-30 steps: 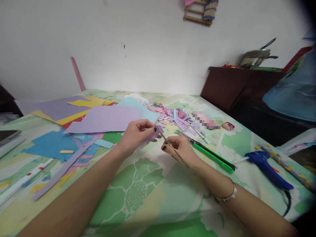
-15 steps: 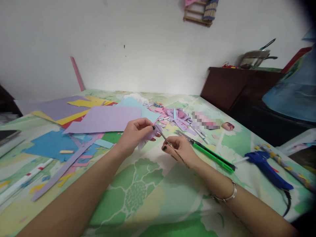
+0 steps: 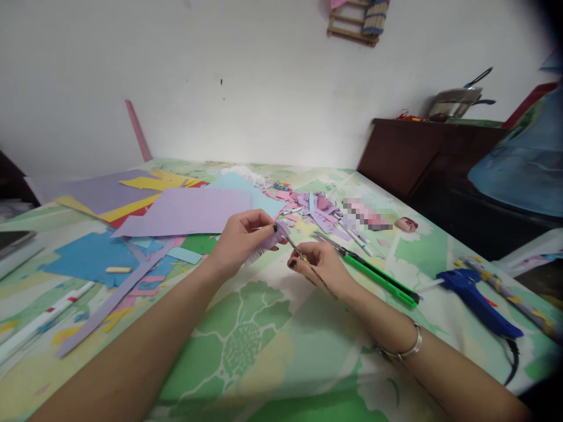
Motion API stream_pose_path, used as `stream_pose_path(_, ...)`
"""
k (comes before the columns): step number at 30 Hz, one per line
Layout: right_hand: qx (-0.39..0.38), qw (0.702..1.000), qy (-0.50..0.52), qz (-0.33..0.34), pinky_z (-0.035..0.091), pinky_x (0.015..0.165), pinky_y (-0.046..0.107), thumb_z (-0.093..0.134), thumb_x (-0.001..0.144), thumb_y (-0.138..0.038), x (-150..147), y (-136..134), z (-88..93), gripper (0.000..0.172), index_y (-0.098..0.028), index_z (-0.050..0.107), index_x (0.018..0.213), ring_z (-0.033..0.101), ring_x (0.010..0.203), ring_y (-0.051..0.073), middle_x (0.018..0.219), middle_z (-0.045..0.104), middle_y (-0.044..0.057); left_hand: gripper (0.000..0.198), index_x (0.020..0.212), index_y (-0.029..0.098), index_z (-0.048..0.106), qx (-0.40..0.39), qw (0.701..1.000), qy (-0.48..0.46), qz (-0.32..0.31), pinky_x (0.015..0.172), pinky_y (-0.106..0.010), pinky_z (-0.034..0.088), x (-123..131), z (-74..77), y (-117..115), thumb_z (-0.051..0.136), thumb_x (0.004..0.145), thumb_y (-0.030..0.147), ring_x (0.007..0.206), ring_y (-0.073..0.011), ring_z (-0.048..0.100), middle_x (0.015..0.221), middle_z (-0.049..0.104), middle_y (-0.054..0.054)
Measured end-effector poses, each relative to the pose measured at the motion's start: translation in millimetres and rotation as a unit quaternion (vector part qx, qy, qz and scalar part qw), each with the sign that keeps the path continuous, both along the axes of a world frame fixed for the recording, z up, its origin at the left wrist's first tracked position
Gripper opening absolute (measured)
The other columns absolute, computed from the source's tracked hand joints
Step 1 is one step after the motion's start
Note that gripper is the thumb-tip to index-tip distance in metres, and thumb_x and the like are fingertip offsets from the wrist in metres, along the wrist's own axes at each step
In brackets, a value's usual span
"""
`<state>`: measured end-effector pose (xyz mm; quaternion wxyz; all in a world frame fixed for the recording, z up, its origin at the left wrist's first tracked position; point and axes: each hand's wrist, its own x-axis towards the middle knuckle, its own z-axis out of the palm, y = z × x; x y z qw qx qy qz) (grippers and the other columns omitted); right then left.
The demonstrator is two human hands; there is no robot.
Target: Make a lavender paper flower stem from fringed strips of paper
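Two hands meet over the middle of the table (image 3: 246, 375). The left hand (image 3: 237, 240) is closed in a pinch on a small purple strip (image 3: 260, 252) with a cut fringe, up off the cloth and between the hands. It seems to grip near one end so the thin paper does not flop, and so the fringe can hang free. The right hand (image 3: 323, 266) is curled around scissors (image 3: 296, 247), with the tips at the strip's end by the left thumb. I cannot tell if the blades are apart. The elbows are spread, probably to let both hands face each other.

The green cutter (image 3: 380, 280) lies just beside the right hand, and the blue glue gun (image 3: 479, 302) sits further right, maybe to be easy to grab. Paper bits (image 3: 319, 211) sit in a heap past the hands, perhaps to leave room to work. The big light purple sheet (image 3: 193, 211) lies flat behind the left hand.

I can read no words or brand names. One pink thing (image 3: 367, 214) is blurred into squares, and the marks on the small lump (image 3: 407, 224) beside it are too tiny to read.
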<state>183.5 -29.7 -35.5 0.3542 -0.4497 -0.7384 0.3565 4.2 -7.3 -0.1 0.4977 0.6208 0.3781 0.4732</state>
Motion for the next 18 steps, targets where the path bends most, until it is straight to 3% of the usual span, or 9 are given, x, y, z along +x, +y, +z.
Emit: stream_pose_path(18,0.005,1.000,-0.002,-0.002,0.017,0.044,0.022,0.058,0.072,-0.055,-0.1,1.5,-1.0,0.041,-0.016,0.053,0.063,0.027,0.043,0.006,0.045,0.030,-0.007,0.013,0.067,0.015,0.056,0.000,1.000,0.009,0.003,0.059,-0.026,0.051,-0.2,-0.1,0.0,0.061,0.071,0.026,0.060,-0.0129,0.061,0.069,0.066,-0.002)
